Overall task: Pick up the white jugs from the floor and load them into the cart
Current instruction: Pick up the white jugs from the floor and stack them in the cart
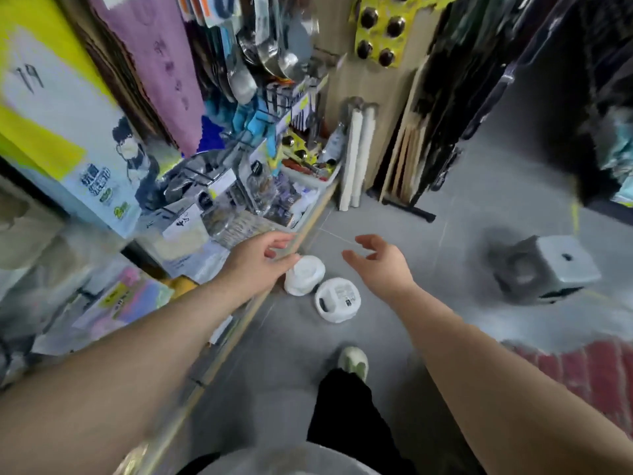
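Note:
Two white jugs stand on the grey floor close to the shelf's base. One white jug is nearer the shelf, and the other white jug, with a label on its top, is just to its right. My left hand hovers above and left of the first jug, fingers apart, holding nothing. To the upper right of the jugs my right hand is also spread and holds nothing. Neither hand touches a jug. At the lower right edge a red basket-like thing shows, blurred; I cannot tell if it is the cart.
A packed store shelf with packets and hanging utensils runs along the left. White rolls lean at the aisle's end. A grey box-like stool stands on the floor at right. My shoe and dark trouser leg are below the jugs.

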The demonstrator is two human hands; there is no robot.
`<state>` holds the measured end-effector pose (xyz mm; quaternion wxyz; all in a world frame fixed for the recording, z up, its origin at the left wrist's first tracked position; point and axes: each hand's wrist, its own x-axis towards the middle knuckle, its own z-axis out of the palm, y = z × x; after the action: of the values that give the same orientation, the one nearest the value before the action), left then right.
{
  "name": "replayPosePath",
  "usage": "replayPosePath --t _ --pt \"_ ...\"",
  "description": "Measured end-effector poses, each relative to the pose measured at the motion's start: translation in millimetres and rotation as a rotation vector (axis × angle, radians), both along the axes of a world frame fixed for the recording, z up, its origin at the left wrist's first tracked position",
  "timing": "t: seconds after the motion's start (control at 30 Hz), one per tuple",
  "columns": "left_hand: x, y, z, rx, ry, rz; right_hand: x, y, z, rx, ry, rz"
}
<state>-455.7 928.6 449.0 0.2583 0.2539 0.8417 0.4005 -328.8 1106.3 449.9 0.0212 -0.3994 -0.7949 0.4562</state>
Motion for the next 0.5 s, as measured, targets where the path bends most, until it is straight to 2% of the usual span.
replayPosePath --t 0.13,0.27,0.5 --pt "-31.0 45.0 -39.2 -0.066 -0.075 0.179 -58.2 68.7 -38.8 -0.044 -0.075 0.104" --pt "-58.4 80.5 -100.4 -0.112 -0.132 0.271 -105.9 114.3 -96.7 -0.09 -0.151 0.157" --pt "-106.5 125.2 -287.5 -0.214 -0.219 0.309 -161.4 160.1 -286.5 -0.088 -0.26 0.222"
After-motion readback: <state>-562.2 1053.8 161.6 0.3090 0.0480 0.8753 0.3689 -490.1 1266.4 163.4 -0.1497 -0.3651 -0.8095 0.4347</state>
